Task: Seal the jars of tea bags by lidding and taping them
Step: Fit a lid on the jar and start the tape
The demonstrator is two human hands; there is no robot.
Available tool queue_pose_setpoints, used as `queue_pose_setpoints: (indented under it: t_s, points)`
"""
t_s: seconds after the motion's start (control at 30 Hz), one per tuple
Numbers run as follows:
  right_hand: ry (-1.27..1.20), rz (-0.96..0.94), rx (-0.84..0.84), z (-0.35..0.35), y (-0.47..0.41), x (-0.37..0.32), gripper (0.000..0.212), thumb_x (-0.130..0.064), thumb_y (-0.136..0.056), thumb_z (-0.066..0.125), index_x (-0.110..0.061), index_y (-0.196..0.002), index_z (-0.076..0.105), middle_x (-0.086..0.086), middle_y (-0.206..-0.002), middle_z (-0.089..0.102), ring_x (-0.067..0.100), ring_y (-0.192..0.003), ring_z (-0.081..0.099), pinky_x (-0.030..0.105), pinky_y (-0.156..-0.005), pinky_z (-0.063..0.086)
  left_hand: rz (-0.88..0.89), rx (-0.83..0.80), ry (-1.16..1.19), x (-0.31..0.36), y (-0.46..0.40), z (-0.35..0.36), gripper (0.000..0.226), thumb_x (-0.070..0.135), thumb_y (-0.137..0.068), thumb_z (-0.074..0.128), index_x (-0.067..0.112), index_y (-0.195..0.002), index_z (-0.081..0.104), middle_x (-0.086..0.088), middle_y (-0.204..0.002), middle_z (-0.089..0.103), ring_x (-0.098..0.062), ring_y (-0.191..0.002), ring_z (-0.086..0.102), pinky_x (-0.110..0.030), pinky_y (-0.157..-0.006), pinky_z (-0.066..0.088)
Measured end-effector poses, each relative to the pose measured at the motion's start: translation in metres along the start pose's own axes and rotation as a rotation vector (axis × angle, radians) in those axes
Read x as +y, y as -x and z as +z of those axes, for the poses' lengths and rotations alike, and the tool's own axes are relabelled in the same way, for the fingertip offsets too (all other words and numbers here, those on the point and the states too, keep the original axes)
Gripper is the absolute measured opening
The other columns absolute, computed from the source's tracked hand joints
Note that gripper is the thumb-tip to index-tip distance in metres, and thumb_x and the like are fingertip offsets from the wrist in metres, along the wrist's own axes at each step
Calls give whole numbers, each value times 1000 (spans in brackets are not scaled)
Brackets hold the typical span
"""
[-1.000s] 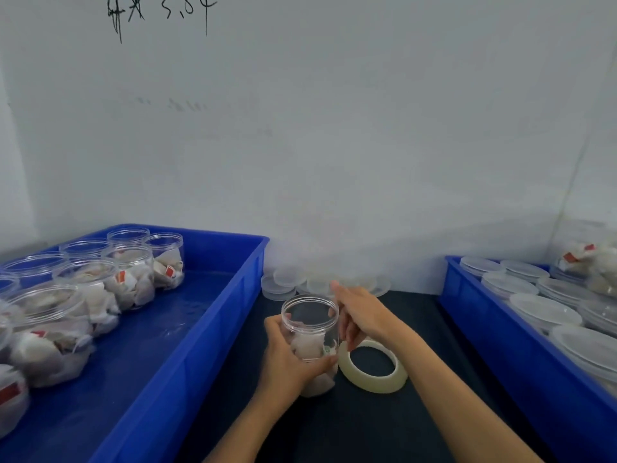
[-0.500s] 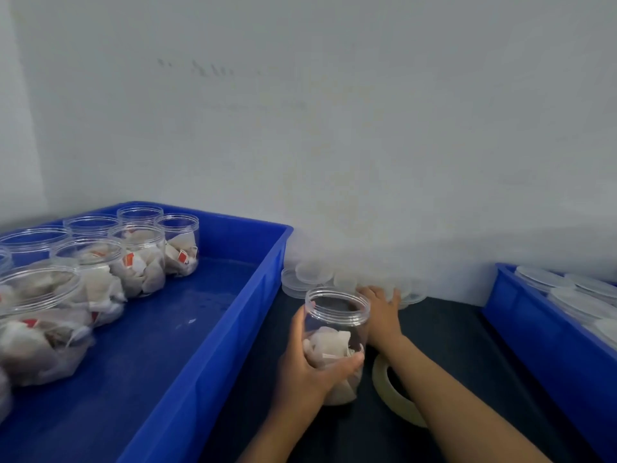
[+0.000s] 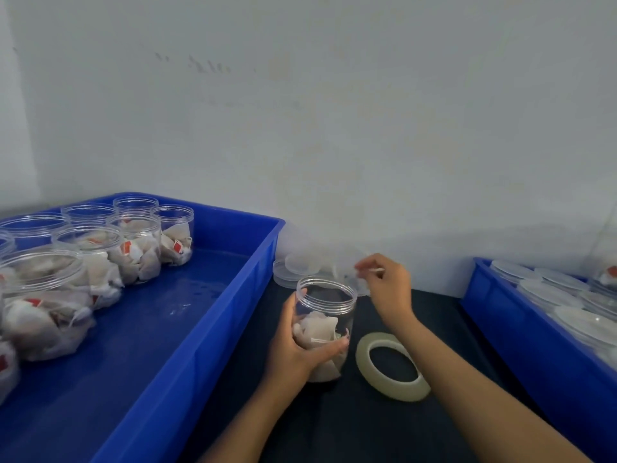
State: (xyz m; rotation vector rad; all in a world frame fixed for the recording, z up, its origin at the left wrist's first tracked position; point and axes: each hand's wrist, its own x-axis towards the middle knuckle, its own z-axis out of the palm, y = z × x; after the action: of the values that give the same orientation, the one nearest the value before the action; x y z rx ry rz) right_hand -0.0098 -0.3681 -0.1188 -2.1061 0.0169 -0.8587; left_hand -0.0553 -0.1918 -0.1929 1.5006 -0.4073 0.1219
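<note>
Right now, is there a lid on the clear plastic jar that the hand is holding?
No, the clear plastic jar gripped by the left hand has an open mouth, while the right hand pinches a clear lid just behind it.

Two blue trays [image 3: 213,315] are sitting on the table. The left one is holding at least eight lidless jars [image 3: 140,252] of tea bags, its near edge running out of view. One open jar [image 3: 325,325] is standing between the trays. One tape roll [image 3: 390,370] is lying beside it. Loose lids [image 3: 295,270] are stacking up, too blurred to count.
</note>
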Motion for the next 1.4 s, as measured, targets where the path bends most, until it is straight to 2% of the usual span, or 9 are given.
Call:
queue_pose_setpoints:
  t_s: [0.17, 0.3, 0.43, 0.5, 0.63, 0.8, 1.03, 1.2, 1.4]
  points:
    - [-656, 331, 96, -45, 27, -28, 28, 0, -98, 46, -26, -104, 54, 9, -91, 60, 12, -75, 59, 21, -61, 52, 93, 9, -84, 8, 14, 3, 93, 22, -58, 93, 43, -134, 44, 31, -115, 60, 13, -105, 56, -4, -77, 45]
    - [-1131, 583, -113, -62, 55, -36, 34, 4, -96, 45, -10, -126, 53, 8, -91, 57, 16, -74, 49, 27, -68, 41, 123, 33, -194, 14, 25, 7, 100, 38, -54, 93, 46, -139, 41, 21, -125, 58, 7, -114, 54, -12, -89, 47]
    - [-1097, 570, -147, -62, 73, -40, 37, 4, -96, 43, 0, -132, 48, 15, -104, 55, 22, -80, 47, 29, -67, 39, 150, 18, -358, 25, 30, 8, 92, 57, -49, 83, 57, -129, 37, 23, -115, 61, 5, -102, 59, -16, -81, 49]
    - [-989, 558, -126, -62, 75, -41, 35, 3, -96, 45, 1, -131, 49, 19, -117, 56, 28, -92, 51, 34, -71, 43, 107, 23, -427, 30, 31, 9, 91, 66, -45, 77, 48, -121, 31, 19, -110, 59, 1, -93, 60, -17, -73, 49]
    - [-737, 488, -136, -53, 81, -44, 19, -5, -98, 47, -5, -111, 60, 19, -109, 60, 26, -89, 55, 34, -74, 46, 89, -38, -566, 37, 31, 9, 85, 71, -48, 75, 38, -104, 21, 20, -98, 50, 3, -83, 56, -17, -64, 47]
    - [-507, 320, -107, -47, 85, -40, 23, -19, -103, 41, -10, -105, 62, 12, -108, 63, 22, -92, 60, 27, -76, 51, 183, -64, -640, 37, 32, 9, 78, 80, -48, 70, 50, -106, 26, 27, -101, 53, 7, -85, 58, -16, -67, 49]
    - [-421, 7, -274, -48, 89, -22, 53, -65, -80, 50, -28, -117, 57, -13, -112, 59, 8, -107, 58, 32, -85, 53, 175, 23, -493, 25, 29, 7, 83, 77, -45, 76, 57, -116, 40, 23, -104, 58, 11, -94, 57, -13, -75, 50]
    - [-438, 104, -312, -46, 86, -17, 44, -59, -79, 59, -35, -115, 56, -5, -117, 59, 9, -99, 63, 27, -67, 57, 171, 40, -378, 21, 28, 8, 84, 76, -45, 75, 56, -120, 44, 25, -115, 50, 9, -104, 53, -10, -75, 48]
    - [-530, 281, -252, -41, 88, -15, 33, -49, -86, 56, -29, -112, 56, 2, -107, 60, 20, -94, 65, 30, -57, 57, -103, -58, -39, 14, 25, 2, 94, 41, -43, 93, 41, -120, 41, 8, -119, 54, -7, -96, 63, -16, -65, 53]
